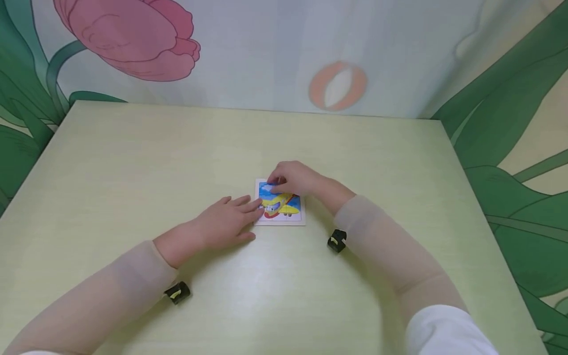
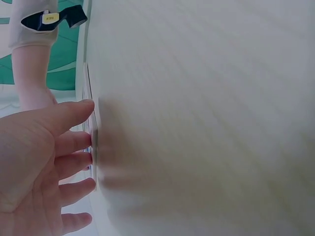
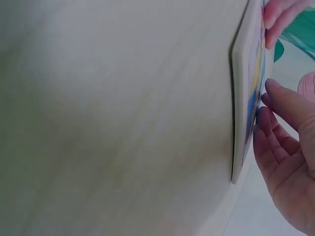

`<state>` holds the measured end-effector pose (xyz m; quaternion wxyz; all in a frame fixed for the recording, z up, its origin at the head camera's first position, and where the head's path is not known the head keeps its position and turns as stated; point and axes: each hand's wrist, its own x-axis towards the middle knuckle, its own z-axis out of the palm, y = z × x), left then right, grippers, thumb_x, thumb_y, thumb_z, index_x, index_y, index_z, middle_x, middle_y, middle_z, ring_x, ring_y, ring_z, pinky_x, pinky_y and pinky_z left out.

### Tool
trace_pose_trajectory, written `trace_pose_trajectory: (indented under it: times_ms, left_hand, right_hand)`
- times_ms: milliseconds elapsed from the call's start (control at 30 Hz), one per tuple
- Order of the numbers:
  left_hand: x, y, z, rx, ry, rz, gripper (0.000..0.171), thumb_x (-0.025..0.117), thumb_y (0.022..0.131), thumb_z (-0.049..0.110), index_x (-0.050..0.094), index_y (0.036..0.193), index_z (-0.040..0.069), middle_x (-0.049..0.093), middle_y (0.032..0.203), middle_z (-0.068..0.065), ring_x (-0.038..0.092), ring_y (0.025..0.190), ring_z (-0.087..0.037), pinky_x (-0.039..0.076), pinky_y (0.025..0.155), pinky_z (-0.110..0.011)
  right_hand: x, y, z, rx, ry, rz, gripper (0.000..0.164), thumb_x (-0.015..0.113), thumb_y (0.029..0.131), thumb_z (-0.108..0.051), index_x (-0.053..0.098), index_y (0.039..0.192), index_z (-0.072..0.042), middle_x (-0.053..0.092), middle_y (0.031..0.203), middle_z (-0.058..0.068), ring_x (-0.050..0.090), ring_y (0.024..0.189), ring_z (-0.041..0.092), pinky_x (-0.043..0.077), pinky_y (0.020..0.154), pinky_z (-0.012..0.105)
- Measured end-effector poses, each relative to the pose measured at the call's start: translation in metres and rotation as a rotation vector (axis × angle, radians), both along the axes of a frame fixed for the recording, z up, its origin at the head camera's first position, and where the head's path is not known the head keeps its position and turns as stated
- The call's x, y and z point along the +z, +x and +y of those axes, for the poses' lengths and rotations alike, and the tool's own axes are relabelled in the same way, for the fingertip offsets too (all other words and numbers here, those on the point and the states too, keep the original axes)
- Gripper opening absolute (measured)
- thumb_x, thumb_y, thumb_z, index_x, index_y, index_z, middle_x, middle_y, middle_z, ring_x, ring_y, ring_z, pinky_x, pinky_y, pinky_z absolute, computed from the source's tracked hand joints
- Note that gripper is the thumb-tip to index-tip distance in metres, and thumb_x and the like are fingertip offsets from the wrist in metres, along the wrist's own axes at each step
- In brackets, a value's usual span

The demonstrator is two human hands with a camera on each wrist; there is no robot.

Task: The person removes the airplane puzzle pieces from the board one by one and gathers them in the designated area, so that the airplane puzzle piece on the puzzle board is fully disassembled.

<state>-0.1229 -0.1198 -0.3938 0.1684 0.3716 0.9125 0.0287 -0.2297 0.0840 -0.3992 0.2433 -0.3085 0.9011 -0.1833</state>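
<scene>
A small square picture puzzle [image 1: 290, 217] with a pale border lies flat near the middle of the table, showing a yellow cartoon airplane on blue sky. Its thin pale edge [image 3: 239, 108] shows in the right wrist view. My left hand [image 1: 224, 223] reaches in from the left, fingers spread and nearly straight, with the fingertips over the puzzle's left border. Bent over the top of the puzzle is my right hand [image 1: 295, 178]. Its thumb [image 3: 285, 101] and fingertips meet the picture's surface, with nothing visible between them. The right hand hides part of the upper picture.
The pale table [image 1: 213, 143] extends around the puzzle on all sides. Behind it stands a wall painted with a pink flower [image 1: 133, 39] and green leaves [image 1: 510, 123]. A small black wrist device [image 1: 337, 240] sits at the right sleeve, another [image 1: 178, 293] at the left.
</scene>
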Motion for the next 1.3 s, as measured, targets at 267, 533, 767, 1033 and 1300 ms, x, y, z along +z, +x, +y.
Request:
trace_pose_trajectory:
  times_ms: [267,533,767,1033,1300]
  left_hand:
    - [0.001,-0.004,0.0,0.011,0.088,-0.009,0.058,0.055,0.092,0.04,0.045,0.139,0.009,0.035,0.147,-0.01,0.031,0.134,-0.032,0.032,0.102,-0.053]
    - [-0.003,-0.008,0.001,0.076,0.167,0.053,0.052,0.058,0.09,0.037,0.054,0.13,0.003,0.045,0.138,-0.017,0.041,0.127,-0.034,0.037,0.099,-0.048]
    - [-0.002,-0.005,0.006,0.144,0.096,0.086,0.052,0.06,0.089,0.039,0.054,0.132,0.009,0.045,0.136,-0.019,0.041,0.125,-0.035,0.038,0.097,-0.051]
    - [0.0,0.003,0.014,0.121,-0.02,0.183,0.058,0.06,0.088,0.041,0.052,0.132,0.004,0.039,0.143,-0.014,0.033,0.132,-0.034,0.033,0.099,-0.055]
    - [-0.001,0.001,0.026,0.091,-0.094,0.283,0.052,0.062,0.088,0.042,0.06,0.123,0.004,0.053,0.13,-0.012,0.044,0.124,-0.03,0.037,0.097,-0.051]
  right_hand:
    - [0.003,0.008,-0.008,-0.001,0.076,0.04,0.048,0.067,0.086,-0.031,0.057,0.128,-0.011,0.052,0.116,0.004,0.052,0.092,0.014,0.044,0.084,0.022]
    - [-0.005,0.0,-0.013,-0.09,0.039,-0.031,0.043,0.071,0.083,-0.033,0.059,0.116,-0.008,0.048,0.122,0.007,0.047,0.104,0.019,0.039,0.094,0.029]
    - [-0.003,-0.002,-0.007,-0.186,0.023,-0.069,0.035,0.067,0.086,-0.03,0.06,0.114,-0.01,0.057,0.109,0.004,0.05,0.096,0.019,0.042,0.089,0.03]
    - [0.014,0.0,-0.002,-0.239,0.027,-0.151,0.026,0.054,0.095,-0.026,0.062,0.112,-0.008,0.062,0.103,0.005,0.054,0.093,0.02,0.044,0.087,0.032]
    - [0.007,-0.007,0.006,-0.262,-0.038,-0.168,0.028,0.054,0.095,-0.021,0.06,0.119,-0.007,0.06,0.116,0.007,0.052,0.104,0.021,0.039,0.097,0.035]
